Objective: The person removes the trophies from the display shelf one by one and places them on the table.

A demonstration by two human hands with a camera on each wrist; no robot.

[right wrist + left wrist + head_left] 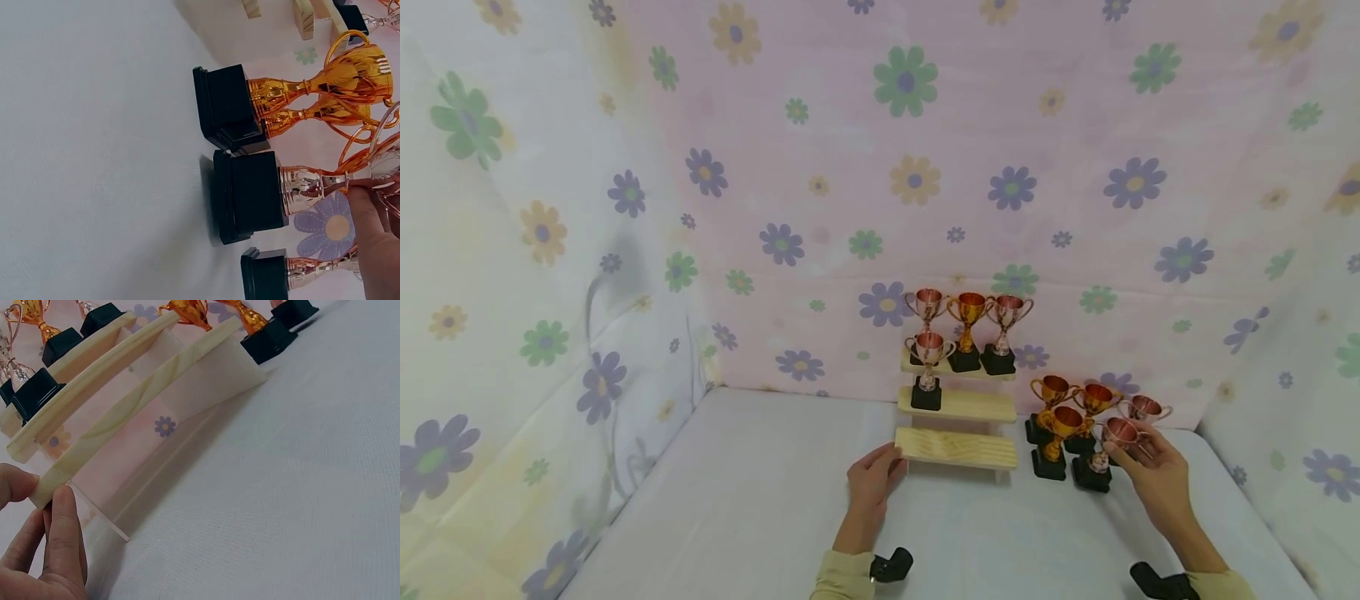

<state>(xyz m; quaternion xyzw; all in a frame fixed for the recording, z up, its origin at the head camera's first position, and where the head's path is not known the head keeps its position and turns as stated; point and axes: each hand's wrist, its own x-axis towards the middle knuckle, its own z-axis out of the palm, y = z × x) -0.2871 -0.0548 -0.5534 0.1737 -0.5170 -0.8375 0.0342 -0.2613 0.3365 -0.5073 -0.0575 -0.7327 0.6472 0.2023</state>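
Note:
A three-step wooden rack (957, 448) stands toward the back, and my left hand (872, 482) pinches the left end of its lowest step (100, 440) between thumb and fingers. To the rack's right, my right hand (1161, 479) holds a rose-gold trophy (306, 189) by its cup. That trophy's black base (250, 195) is upright, close over the table. Three trophies line the top step, with a gold one (967, 321) in the middle. One silvery-pink trophy (927, 367) stands at the left of the middle step. The bottom step bears nothing.
Beside the held trophy are gold trophies (1054, 437) and another rose-gold one (1145, 407), grouped right of the rack on the white table (760, 492). A flowered cloth (820, 167) hangs behind and along both sides.

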